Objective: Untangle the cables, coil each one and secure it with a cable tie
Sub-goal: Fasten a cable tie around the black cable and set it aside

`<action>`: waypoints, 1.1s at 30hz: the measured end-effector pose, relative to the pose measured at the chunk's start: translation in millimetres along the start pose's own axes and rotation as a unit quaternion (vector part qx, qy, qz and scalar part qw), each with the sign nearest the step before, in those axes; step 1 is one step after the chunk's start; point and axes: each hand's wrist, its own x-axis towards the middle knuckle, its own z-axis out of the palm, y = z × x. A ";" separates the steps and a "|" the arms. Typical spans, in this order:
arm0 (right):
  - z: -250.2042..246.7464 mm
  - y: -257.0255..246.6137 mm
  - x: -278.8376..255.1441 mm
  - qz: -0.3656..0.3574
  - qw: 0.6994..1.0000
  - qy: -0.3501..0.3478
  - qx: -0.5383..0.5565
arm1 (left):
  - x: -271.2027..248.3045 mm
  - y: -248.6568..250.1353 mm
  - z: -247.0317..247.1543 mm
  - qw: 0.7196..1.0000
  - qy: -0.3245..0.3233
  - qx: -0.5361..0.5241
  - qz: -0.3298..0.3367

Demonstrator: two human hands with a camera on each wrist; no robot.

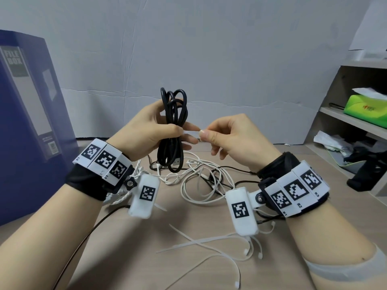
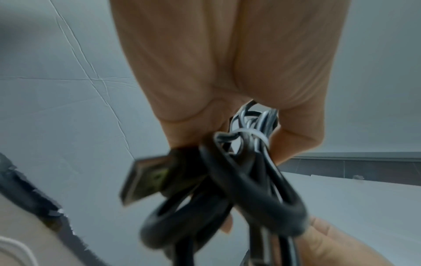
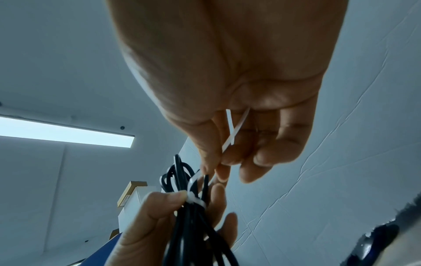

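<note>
Two hands: left hand (image 1: 144,130) and right hand (image 1: 234,137). One coiled black cable (image 1: 173,122), bound by one white cable tie (image 1: 191,132). Loose cables (image 1: 201,174) in a tangle on the far table, white and thin black; their number cannot be told. Several spare ties (image 1: 209,243) near, overlapping, not countable exactly. One blue file box (image 1: 27,114) left. One green tissue pack (image 1: 366,107) right.

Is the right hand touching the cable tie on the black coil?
Touching. In the right wrist view the right hand pinches the tail of the cable tie looped round the black cable coil.
</note>
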 end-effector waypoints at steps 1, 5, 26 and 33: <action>-0.4 0.2 0.2 0.001 1.000 -0.002 0.002 | 0.7 -0.3 -0.7 1.000 0.001 0.004 -0.002; -0.4 -1.1 -0.4 0.009 1.000 0.004 0.004 | 3.5 -0.8 -3.0 1.000 0.010 0.028 -0.006; 36.4 -4.8 -9.8 0.127 0.982 -0.021 0.140 | 13.2 -14.1 17.4 0.984 0.106 -0.133 -0.061; 4.1 8.3 -20.3 0.159 0.968 0.065 0.185 | 20.5 -33.0 21.5 0.984 0.093 -0.068 -0.135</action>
